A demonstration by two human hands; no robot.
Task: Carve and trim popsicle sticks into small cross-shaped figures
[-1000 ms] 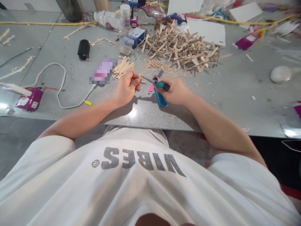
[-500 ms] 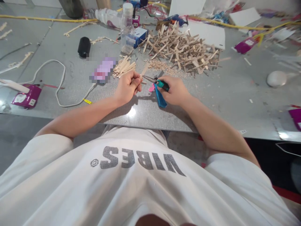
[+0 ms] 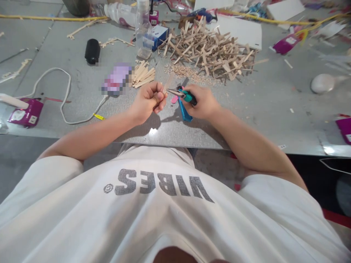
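My left hand (image 3: 149, 101) pinches a flat wooden craft stick (image 3: 168, 81), whose upper end points up and away from me. Wrapped around green and black handles, my right hand (image 3: 201, 102) grips long-nose pliers (image 3: 177, 92). The pliers' tips meet the craft stick beside my left fingertips; whether the jaws bite on it I cannot tell. Under the right hand lies a blue tool (image 3: 185, 112), partly hidden, with a small pink piece (image 3: 174, 99) beside it. A neat bundle of craft sticks (image 3: 142, 75) lies just beyond my left hand.
Beyond my hands rises a large heap of cut sticks (image 3: 211, 51), with wood crumbs (image 3: 189, 73) before it. A clear bottle (image 3: 143, 36), blue box (image 3: 159, 36), black case (image 3: 92, 51) and phone (image 3: 116, 78) stand or lie left of it. A white cable (image 3: 67, 95) loops at left.
The pliers' tips have shifted slightly down along the stick, near the left fingertips. The view has moved a little, and both hands hold the same things.
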